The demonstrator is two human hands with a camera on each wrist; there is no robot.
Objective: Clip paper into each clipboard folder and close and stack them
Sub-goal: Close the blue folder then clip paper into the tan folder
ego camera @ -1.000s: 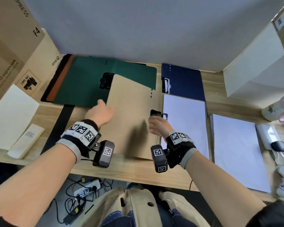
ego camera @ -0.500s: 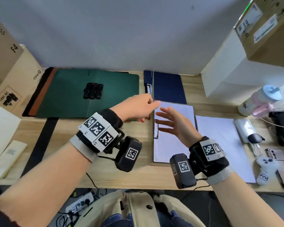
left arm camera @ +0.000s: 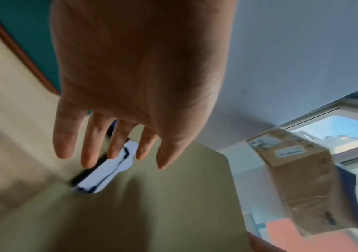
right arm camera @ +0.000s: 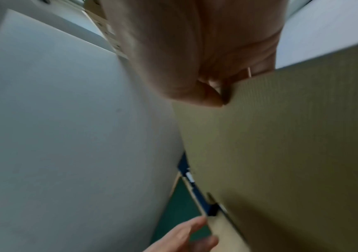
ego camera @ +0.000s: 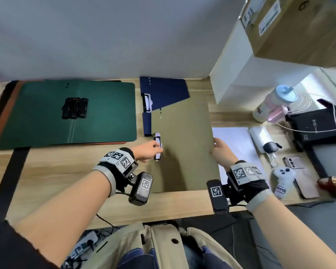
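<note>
A khaki clipboard folder [ego camera: 182, 148] lies shut in the middle of the wooden table [ego camera: 56, 171], its cover hiding the paper inside. My right hand [ego camera: 220, 152] pinches the cover's right edge; the right wrist view shows the thumb on the khaki board [right arm camera: 292, 153]. My left hand [ego camera: 149, 150] is open with straight fingers at the folder's white clip [ego camera: 157, 156], which pokes out on the left edge [left arm camera: 109, 173]. A dark blue folder [ego camera: 163, 90] lies open behind, partly under the khaki one. A green folder [ego camera: 95, 117] tops a stack at the left.
Black clips [ego camera: 75, 107] sit on the green folder. A loose white sheet [ego camera: 235, 140] lies right of the khaki folder. Further right are a pink bottle [ego camera: 275, 103], a phone [ego camera: 293, 162] and a game controller [ego camera: 282, 177]. A cardboard box [ego camera: 299, 26] hangs over the far right.
The khaki cover has swung from the left over the white paper and now lies flat. My right hand has taken its right edge; my left hand has dropped to the clip.
</note>
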